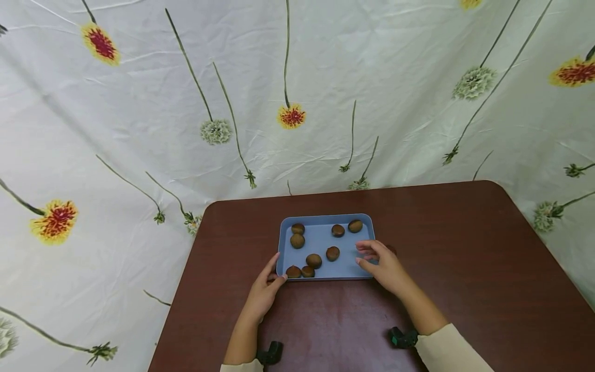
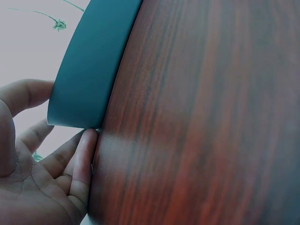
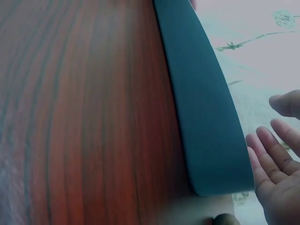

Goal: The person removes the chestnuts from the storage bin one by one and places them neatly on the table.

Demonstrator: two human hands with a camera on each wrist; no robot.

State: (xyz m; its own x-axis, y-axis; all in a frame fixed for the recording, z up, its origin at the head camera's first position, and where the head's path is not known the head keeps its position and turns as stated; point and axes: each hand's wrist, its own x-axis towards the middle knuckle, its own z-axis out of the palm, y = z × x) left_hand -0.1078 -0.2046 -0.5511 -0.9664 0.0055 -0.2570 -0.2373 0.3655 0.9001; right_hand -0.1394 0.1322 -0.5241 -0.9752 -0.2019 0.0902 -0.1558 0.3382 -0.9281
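A shallow blue tray (image 1: pixel 346 266) lies on the table with several brown chestnuts (image 1: pixel 332 253) spread inside it. My left hand (image 1: pixel 264 294) grips the tray's near left corner, thumb at the front rim and fingers along the left side. In the left wrist view the thumb and fingers touch that corner. Over the tray's right side is my right hand (image 1: pixel 383 266), its fingers loosely bent and apart from the thumb, with nothing seen between them. Just right of the tray, partly hidden behind this hand, another chestnut (image 1: pixel 392 249) sits on the table.
The dark reddish-brown wooden table (image 1: pixel 241 227) has rounded far corners. Behind it hangs a pale cloth (image 1: pixel 325 62) printed with flowers. Black wrist devices (image 1: pixel 403 338) are worn on both forearms. A dark rounded thing (image 3: pixel 226 219) shows at the bottom of the right wrist view.
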